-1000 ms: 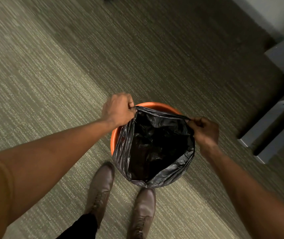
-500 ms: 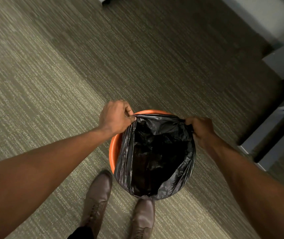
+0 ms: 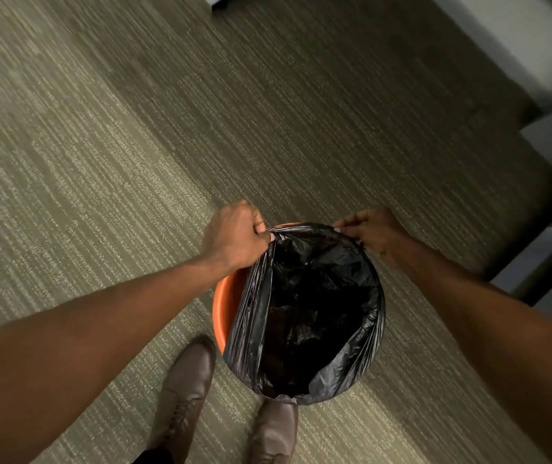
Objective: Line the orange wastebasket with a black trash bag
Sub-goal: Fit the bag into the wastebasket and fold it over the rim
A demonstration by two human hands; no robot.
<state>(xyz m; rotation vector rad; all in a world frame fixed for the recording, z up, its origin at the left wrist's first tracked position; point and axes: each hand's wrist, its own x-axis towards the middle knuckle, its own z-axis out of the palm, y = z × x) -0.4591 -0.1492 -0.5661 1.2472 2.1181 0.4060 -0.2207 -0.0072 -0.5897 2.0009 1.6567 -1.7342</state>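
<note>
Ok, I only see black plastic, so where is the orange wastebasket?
In the head view the orange wastebasket stands on the carpet ahead of the shoes, its orange showing left of the black trash bag.

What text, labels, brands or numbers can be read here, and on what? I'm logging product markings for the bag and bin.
None: no readable text in this view.
Black trash bag: plain, no print visible.
Orange wastebasket: only a bare strip of rim shows, no label.
Brown shoes: no visible brand.
Carpet: pattern only.
</note>
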